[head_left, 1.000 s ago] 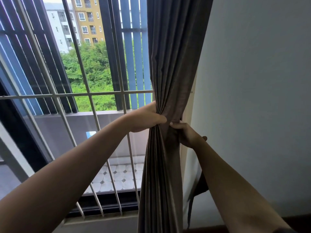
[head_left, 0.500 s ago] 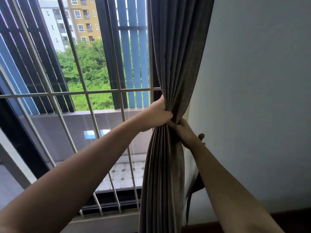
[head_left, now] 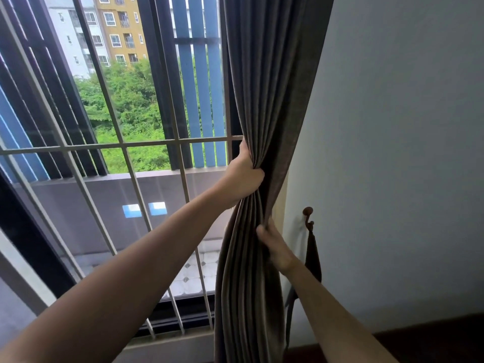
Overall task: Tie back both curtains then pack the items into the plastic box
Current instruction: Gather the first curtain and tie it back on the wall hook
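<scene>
barred window (head_left: 131,146) is lying to the left, grey wall (head_left: 392,153) to the right. curtain (head_left: 264,87) is hanging vertically between them. left hand (head_left: 243,176) is gripping the gather and right hand (head_left: 275,247) is clasping folds below. tieback (head_left: 314,258) is hanging from hook (head_left: 307,213), just right of the nearer right hand.

no readable text (or numbers) anywhere.
</scene>
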Available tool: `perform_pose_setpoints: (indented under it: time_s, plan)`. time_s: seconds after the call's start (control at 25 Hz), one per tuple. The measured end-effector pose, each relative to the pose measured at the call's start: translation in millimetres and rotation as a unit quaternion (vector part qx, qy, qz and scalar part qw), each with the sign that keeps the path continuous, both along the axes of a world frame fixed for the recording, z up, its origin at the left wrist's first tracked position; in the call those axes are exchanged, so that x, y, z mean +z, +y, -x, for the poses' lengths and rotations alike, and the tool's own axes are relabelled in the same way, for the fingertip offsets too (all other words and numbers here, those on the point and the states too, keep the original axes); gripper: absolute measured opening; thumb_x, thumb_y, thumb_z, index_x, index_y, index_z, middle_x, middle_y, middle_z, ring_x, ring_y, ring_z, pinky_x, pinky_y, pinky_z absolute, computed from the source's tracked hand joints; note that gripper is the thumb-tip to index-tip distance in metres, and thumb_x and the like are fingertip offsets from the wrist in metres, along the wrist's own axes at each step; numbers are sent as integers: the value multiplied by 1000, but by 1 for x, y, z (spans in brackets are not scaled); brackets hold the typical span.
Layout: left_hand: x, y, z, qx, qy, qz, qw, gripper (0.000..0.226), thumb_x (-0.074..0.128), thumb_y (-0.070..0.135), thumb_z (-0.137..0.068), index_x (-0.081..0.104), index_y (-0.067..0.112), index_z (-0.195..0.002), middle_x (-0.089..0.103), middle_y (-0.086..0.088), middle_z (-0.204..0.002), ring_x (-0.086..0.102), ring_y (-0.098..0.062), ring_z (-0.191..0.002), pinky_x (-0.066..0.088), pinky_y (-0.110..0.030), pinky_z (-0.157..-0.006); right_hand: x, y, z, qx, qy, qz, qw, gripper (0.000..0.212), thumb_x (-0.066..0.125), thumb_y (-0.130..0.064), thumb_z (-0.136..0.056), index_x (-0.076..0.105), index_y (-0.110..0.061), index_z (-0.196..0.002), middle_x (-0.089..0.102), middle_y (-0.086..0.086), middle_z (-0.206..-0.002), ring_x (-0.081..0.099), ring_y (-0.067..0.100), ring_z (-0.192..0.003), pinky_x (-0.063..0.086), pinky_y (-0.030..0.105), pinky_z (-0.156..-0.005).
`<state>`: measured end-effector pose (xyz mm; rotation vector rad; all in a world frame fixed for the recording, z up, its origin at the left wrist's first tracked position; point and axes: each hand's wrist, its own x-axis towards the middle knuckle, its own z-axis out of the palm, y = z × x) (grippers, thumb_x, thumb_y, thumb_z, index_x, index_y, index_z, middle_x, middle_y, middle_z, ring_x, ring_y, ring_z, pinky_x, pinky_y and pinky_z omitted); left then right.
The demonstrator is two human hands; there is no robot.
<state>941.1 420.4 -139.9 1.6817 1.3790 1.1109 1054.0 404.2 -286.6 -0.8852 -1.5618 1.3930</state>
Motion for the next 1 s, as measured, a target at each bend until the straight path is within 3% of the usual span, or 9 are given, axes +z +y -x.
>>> perform_pose_setpoints:
  time_s: [0.12, 0.24, 0.36, 0.44, 0.52, 0.64, 0.8, 0.88, 1.0]
  plan:
    - [-5, 3, -9, 3, -27, -4, 1000, 91, 41, 5, -64, 13, 38, -144, 52, -8, -131, 55, -29, -115, 49, -46, -96, -7, -4, 17, -132, -104, -86, 982, 91, 80, -55, -54, 38, -28, -130, 62, -12, -116, 59, 1, -107, 47, 22, -94]
    - [-9, 7, -18, 19, -44, -15, 999, 93, 45, 13, -58, 14, 35, -143, 40, -17, -143, 51, -35, -122, 51, -47, -93, -3, -1, 33, -225, -108, -86, 965, 72, 82, -34, -55, 45, -31, -116, 66, -13, -99, 64, 2, -90, 49, 20, -81]
    - [-7, 3, -20, 77, -16, -30, 996, 97, 60, 28, -55, 19, 24, -144, 52, -14, -133, 58, -28, -111, 52, -37, -90, -5, 3, 43, -266, -100, -58, 957, 53, 68, -16, -65, 48, -34, -111, 66, -11, -93, 64, 7, -85, 47, 23, -77]
    - [-13, 0, -23, 109, 15, -43, 993, 97, 69, 29, -61, 20, 14, -144, 60, -9, -117, 59, -26, -101, 49, -31, -81, -7, 3, 45, -280, -103, -75, 951, 48, 64, -13, -71, 48, -40, -108, 64, -15, -91, 62, 3, -82, 47, 22, -78]
    - [-25, -4, -26, 129, 50, -57, 989, 101, 73, 28, -64, 16, 9, -146, 59, -8, -116, 58, -27, -104, 47, -31, -80, -9, 3, 47, -282, -104, -89, 949, 46, 62, -7, -73, 49, -35, -108, 61, -18, -87, 61, 2, -80, 48, 22, -77]
    - [-40, -5, -28, 170, 46, -26, 984, 103, 74, 30, -64, 15, 6, -146, 59, -9, -114, 58, -27, -104, 45, -27, -77, -17, 6, 47, -300, -124, -124, 938, 57, 62, -10, -75, 44, -21, -129, 66, -1, -105, 64, 22, -96, 52, 33, -83]
    - [-45, 0, -31, 136, 56, -16, 989, 92, 76, 34, -61, 31, 11, -138, 62, -3, -102, 59, -16, -85, 40, -14, -57, -34, 3, 41, -318, -136, -112, 932, 53, 65, -28, -76, 43, -38, -122, 69, -8, -103, 66, 17, -96, 52, 39, -90]
    - [-43, 1, -30, 129, 60, -9, 990, 87, 76, 33, -62, 35, 12, -136, 62, 0, -99, 56, -10, -78, 35, -10, -51, -42, 0, 42, -326, -139, -109, 929, 43, 64, -34, -80, 48, -32, -120, 70, -8, -99, 66, 16, -94, 50, 41, -92]
    - [-47, -2, -34, 159, 43, -14, 986, 93, 75, 29, -62, 29, 9, -140, 62, -1, -97, 56, -6, -74, 41, -14, -54, -52, 3, 52, -359, -200, -146, 900, 41, 63, -24, -81, 52, -22, -121, 69, -4, -102, 66, 19, -95, 44, 47, -97]
